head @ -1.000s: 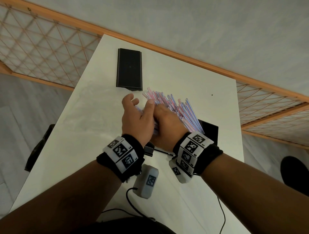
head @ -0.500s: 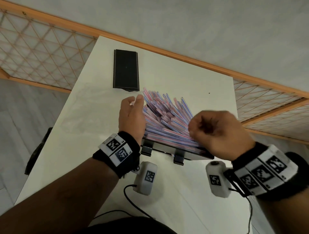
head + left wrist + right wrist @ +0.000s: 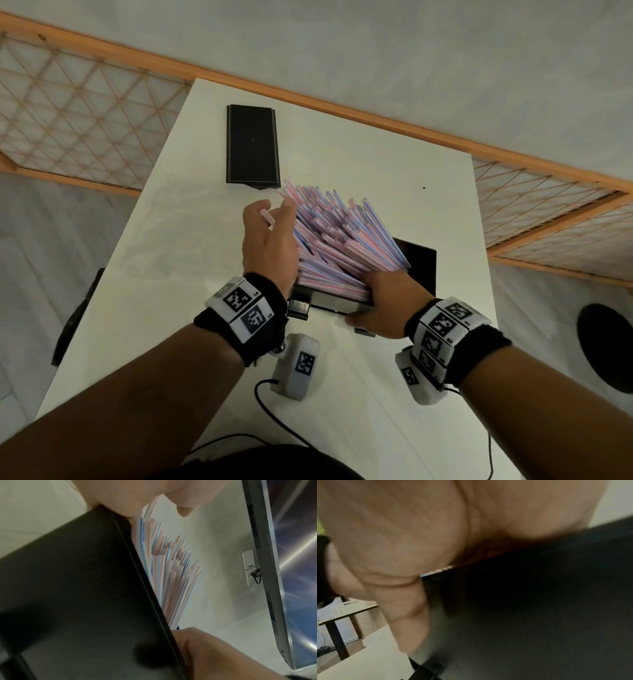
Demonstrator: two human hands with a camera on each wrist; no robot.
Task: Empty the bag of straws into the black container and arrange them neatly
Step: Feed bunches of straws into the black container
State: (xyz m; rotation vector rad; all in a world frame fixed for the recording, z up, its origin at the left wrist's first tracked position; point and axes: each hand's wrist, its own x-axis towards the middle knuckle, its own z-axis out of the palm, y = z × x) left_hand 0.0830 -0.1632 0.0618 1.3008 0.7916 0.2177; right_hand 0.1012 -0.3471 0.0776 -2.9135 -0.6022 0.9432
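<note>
On the white rectangular table (image 3: 191, 274) I see the open black box-shaped container (image 3: 419, 265), with its flat black rectangular lid (image 3: 251, 147) lying apart at the far side. A fanned bundle of pink- and blue-striped plastic straws (image 3: 342, 243) stands tilted in the container, leaning away from me. My left hand (image 3: 269, 245) lies flat against the bundle's left side, fingers straight, one straw caught between them. My right hand (image 3: 385, 305) grips the container's near edge below the straws.
</note>
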